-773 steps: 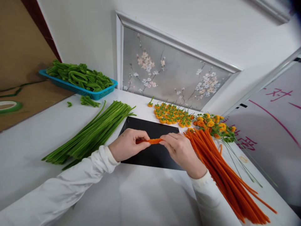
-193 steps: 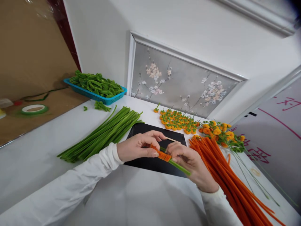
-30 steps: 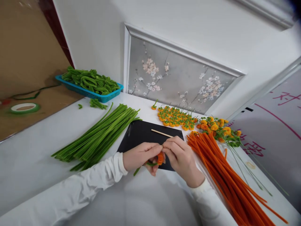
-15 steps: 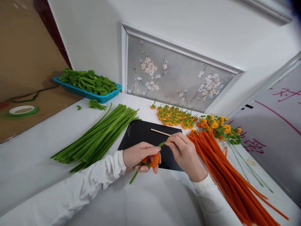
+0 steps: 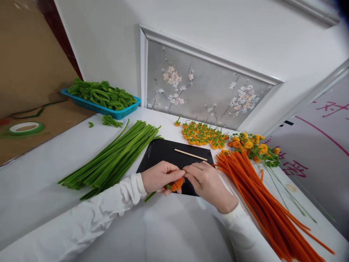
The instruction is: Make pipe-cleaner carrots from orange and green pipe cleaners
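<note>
My left hand (image 5: 158,177) is closed around a small orange coil of pipe cleaner (image 5: 177,184) with a green pipe cleaner stem (image 5: 150,196) sticking out below the palm. My right hand (image 5: 207,180) meets it from the right, fingers pinched on the coil's upper end. Both hands work over the near edge of a black mat (image 5: 167,154). A thin wooden stick (image 5: 190,154) lies on the mat just beyond the fingers.
A bundle of green pipe cleaners (image 5: 117,154) lies left of the mat, a bundle of orange ones (image 5: 261,196) right. Several finished orange pieces (image 5: 203,134) and orange flowers on stems (image 5: 252,143) sit behind. A blue basket (image 5: 109,110) holds bent green pieces; a tape roll (image 5: 24,127) lies far left.
My right hand has come back down from pulling the green end up and now pinches at the coil. The coil sits lower in my left hand.
</note>
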A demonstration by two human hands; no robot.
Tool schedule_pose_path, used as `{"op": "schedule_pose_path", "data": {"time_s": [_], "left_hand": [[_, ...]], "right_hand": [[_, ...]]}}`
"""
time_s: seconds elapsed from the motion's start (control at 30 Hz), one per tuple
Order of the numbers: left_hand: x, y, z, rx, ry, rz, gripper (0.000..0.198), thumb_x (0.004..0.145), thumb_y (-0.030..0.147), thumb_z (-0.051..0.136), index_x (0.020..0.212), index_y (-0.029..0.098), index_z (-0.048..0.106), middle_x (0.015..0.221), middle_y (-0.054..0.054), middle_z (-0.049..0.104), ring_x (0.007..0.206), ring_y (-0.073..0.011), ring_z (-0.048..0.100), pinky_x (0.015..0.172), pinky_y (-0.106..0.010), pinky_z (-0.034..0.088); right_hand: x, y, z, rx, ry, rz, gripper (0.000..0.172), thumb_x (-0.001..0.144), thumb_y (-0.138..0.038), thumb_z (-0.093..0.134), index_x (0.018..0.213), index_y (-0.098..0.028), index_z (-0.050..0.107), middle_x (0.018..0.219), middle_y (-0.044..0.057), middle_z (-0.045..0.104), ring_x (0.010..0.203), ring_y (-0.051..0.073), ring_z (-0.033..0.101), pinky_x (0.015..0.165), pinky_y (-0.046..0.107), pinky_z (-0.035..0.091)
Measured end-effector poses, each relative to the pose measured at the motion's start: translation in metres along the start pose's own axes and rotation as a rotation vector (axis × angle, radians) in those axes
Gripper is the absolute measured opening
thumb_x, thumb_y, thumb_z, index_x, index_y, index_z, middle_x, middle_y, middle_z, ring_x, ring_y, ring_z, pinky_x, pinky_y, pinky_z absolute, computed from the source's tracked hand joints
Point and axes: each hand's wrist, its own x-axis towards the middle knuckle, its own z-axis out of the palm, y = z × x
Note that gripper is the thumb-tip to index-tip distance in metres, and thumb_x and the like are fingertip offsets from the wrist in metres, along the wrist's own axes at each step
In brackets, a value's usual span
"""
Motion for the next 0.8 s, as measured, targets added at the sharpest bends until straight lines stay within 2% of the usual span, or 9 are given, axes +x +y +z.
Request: {"op": "schedule_pose_path", "data": {"time_s": [0.2, 0.5, 0.7, 0.8], "left_hand": [[-0.002, 0.002, -0.004, 0.03, -0.046, -0.017, 0.043, 0.078, 0.055, 0.059, 0.067, 0.014, 0.051, 0.052, 0.0, 0.062, 0.03, -0.004, 0.041, 0.027, -0.014, 0.02], [-0.004, 0.004, -0.007, 0.038, -0.016, -0.053, 0.047, 0.075, 0.06, 0.059, 0.069, 0.015, 0.052, 0.046, 0.005, 0.05, 0.029, -0.003, 0.035, 0.027, -0.014, 0.017], [-0.004, 0.003, -0.006, -0.09, -0.028, -0.011, 0.042, 0.079, 0.055, 0.058, 0.069, 0.015, 0.048, 0.05, 0.008, 0.041, 0.029, -0.0013, 0.034, 0.028, -0.013, 0.016], [-0.003, 0.002, -0.007, -0.126, -0.015, -0.02, 0.039, 0.079, 0.05, 0.059, 0.067, 0.015, 0.048, 0.052, 0.006, 0.047, 0.03, -0.0028, 0.04, 0.028, -0.014, 0.02]], "right_hand": [[-0.002, -0.002, -0.005, -0.029, 0.011, 0.003, 0.019, 0.092, -0.017, 0.046, 0.082, -0.019, 0.062, 0.068, 0.001, 0.065, 0.067, 0.014, 0.061, 0.065, 0.028, 0.035], [-0.006, 0.009, -0.012, 0.015, 0.073, 0.084, 0.018, 0.091, -0.019, 0.049, 0.082, -0.02, 0.065, 0.07, 0.002, 0.068, 0.067, 0.014, 0.063, 0.068, 0.027, 0.038], [-0.012, 0.02, -0.018, -0.012, 0.125, 0.118, 0.016, 0.09, -0.019, 0.051, 0.084, -0.021, 0.066, 0.074, 0.002, 0.07, 0.067, 0.015, 0.064, 0.07, 0.027, 0.041], [-0.014, 0.025, -0.021, -0.035, 0.141, 0.136, 0.016, 0.089, -0.019, 0.052, 0.084, -0.022, 0.067, 0.076, 0.002, 0.07, 0.069, 0.015, 0.065, 0.071, 0.027, 0.043]]}}
